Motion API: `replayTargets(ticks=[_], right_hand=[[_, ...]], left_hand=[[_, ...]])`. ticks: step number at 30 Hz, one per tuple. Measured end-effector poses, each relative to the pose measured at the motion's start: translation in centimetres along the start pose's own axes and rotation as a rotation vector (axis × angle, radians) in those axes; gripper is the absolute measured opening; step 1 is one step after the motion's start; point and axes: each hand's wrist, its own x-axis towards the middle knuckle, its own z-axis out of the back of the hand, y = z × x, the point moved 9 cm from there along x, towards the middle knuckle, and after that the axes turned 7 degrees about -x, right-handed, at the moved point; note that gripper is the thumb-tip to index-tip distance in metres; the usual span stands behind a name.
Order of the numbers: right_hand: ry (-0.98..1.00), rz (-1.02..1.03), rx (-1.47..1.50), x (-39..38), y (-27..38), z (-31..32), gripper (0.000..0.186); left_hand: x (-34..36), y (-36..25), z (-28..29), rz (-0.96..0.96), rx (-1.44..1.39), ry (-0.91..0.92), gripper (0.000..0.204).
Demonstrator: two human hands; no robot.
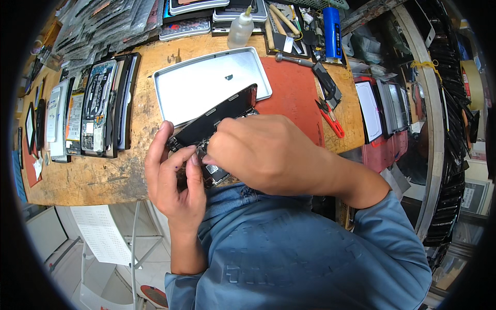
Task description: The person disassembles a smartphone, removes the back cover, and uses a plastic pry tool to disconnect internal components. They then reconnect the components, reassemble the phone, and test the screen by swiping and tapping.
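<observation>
An opened phone (pixel 213 173) is held close in front of me at the table's front edge, its inner parts showing. Its dark display panel (pixel 222 107) is tipped up along the far side. My left hand (pixel 178 178) grips the phone's left end, thumb and forefinger bent in at the inner parts. Over the phone's middle, my right hand (pixel 258 150) is closed with curled fingertips down by the left thumb. Whatever those fingertips may hold is hidden. Just behind the phone lies a shallow white tray (pixel 191 93) with a small dark piece (pixel 229 77) in it.
A red mat (pixel 297 90) lies under the tray's right side. Red-handled snips (pixel 330 120), a black tool (pixel 326 85) and a blue cylinder (pixel 332 33) are to the right. A squeeze bottle (pixel 241 32) stands behind. Leftward are opened phones (pixel 98 111) and stacked plastic bags (pixel 98 33).
</observation>
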Motion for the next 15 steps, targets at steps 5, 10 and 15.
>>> replayTargets(ticks=[5, 10, 15], right_hand=[[0.133, 0.016, -0.131, 0.6, 1.1, -0.1, 0.015], [0.075, 0.022, 0.068, 1.1, 0.7, 0.2, 0.021], [-0.036, 0.042, 0.053, 0.9, 0.5, 0.6, 0.028]], left_hand=[[0.0, 0.3, 0.1, 0.009, -0.095, -0.032, 0.01], [0.1, 0.3, 0.1, 0.006, -0.009, 0.0, 0.011], [0.0, 0.5, 0.0, -0.01, 0.016, 0.003, 0.01]])
